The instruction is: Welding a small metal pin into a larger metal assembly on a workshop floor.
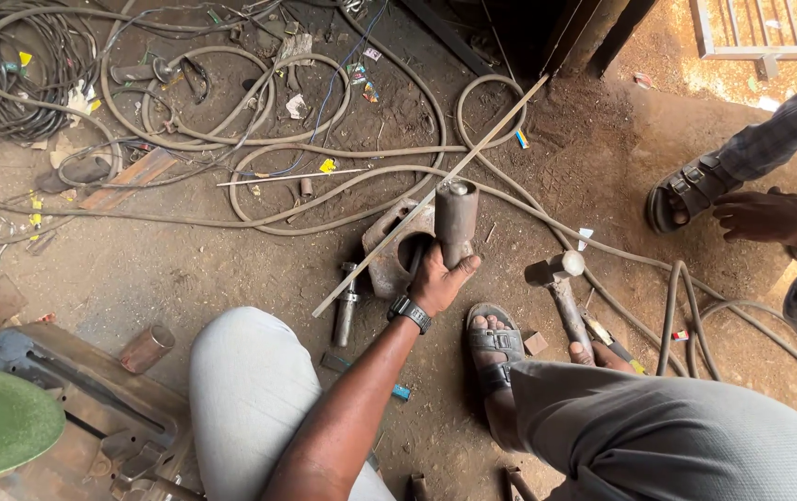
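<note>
Left hand (439, 281): closed around the lower end of a short metal pipe (455, 221), thumb on the right side, fingers wrapped behind. A black watch (410, 313) sits on the wrist just below the grip.

Metal pipe: rusty grey, held nearly upright, its upper end capped and pointing away from the palm. Its lower end stands at the rim of a round hole in a thick metal block (397, 246), which lies on the dirt floor directly left of and under the grip.

Thin metal rod (431, 197): runs slantwise across the block just above and left of the grip, from lower left to upper right.

Right hand (595, 354): mostly hidden behind the right knee; only fingertips show, at the handle of a hammer (562, 288). Whether it clasps the handle cannot be told. The hammer head lies on the ground to the right of the gripped pipe, well apart from it.

Sandalled foot (494, 348): just below and right of the left hand.

Hoses and cables (259, 121): looped over the ground beyond the grip.

Another person's hand (768, 217) and sandalled foot (686, 193): far right.

Green disc (1, 422): far lower left.
</note>
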